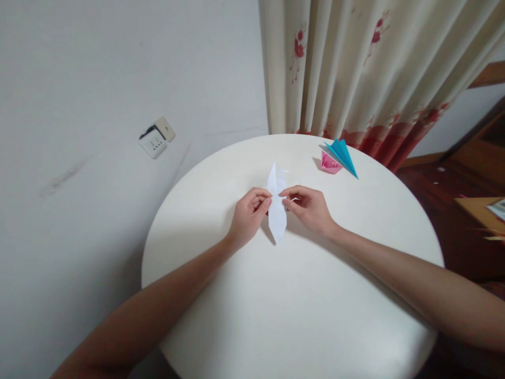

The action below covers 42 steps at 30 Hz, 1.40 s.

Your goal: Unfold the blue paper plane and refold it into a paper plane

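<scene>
A folded piece of white paper (278, 223), long and pointed at its near and far ends, is held just above the round white table between both hands. My left hand (250, 210) pinches its left edge near the middle, thumb and forefinger closed on it. From the other side, my right hand (306, 206) grips the right edge between thumb and fingertips. A smaller flap of the paper sticks out at the far right. The fingertips cover part of the middle folds.
Toward the table's (252, 305) far right edge lie a pink folded paper boat (330, 164) and a blue paper plane (344, 157), close together. A patterned curtain (335, 68) hangs behind. On the left wall are a socket (153, 143) and a switch plate (164, 128).
</scene>
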Motion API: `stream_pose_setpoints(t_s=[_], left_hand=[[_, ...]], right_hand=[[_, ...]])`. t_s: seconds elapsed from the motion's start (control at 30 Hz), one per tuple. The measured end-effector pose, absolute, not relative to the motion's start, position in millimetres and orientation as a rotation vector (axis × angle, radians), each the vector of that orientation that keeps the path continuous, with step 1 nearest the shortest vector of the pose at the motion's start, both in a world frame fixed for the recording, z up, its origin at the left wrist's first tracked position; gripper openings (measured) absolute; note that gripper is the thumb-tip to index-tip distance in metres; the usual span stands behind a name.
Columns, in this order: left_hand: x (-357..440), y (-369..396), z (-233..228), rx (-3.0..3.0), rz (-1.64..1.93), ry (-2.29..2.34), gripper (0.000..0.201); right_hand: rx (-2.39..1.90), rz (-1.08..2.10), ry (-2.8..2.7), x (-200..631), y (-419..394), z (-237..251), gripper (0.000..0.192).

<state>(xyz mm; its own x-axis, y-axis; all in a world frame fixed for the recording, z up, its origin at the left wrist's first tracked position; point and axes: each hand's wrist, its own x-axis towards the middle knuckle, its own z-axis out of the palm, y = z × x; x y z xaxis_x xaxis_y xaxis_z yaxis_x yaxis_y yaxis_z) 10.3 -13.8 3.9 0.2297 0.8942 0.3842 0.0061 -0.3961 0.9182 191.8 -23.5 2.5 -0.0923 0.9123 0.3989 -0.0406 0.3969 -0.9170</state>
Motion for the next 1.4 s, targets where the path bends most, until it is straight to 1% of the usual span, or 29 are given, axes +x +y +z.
stream_pose_setpoints(t_s=[0.37,0.77,0.93,1.17,1.4], left_hand=[[6.8,-10.1,1.9,1.733,1.296,0.879,0.016],[7.0,-12.4,7.6,1.727,1.272,0.838,0.021],[6.7,-12.8,9.2,1.718,1.254,0.795,0.024],[4.9,-11.0,7.9,1.696,1.232,0.794,0.028],[5.2,-10.7,7.9,1.655,1.279,0.844,0.023]], right_hand=[[-0.845,0.995,-1.400,195.3,-15.6,-4.0,0.013],[-0.792,1.007,-1.389,195.9,-17.9,3.6,0.018],[-0.739,1.026,-1.403,197.4,-17.9,4.5,0.022],[-0.797,1.023,-1.425,197.4,-18.9,5.3,0.021],[-0.779,1.032,-1.420,196.8,-18.1,3.9,0.022]])
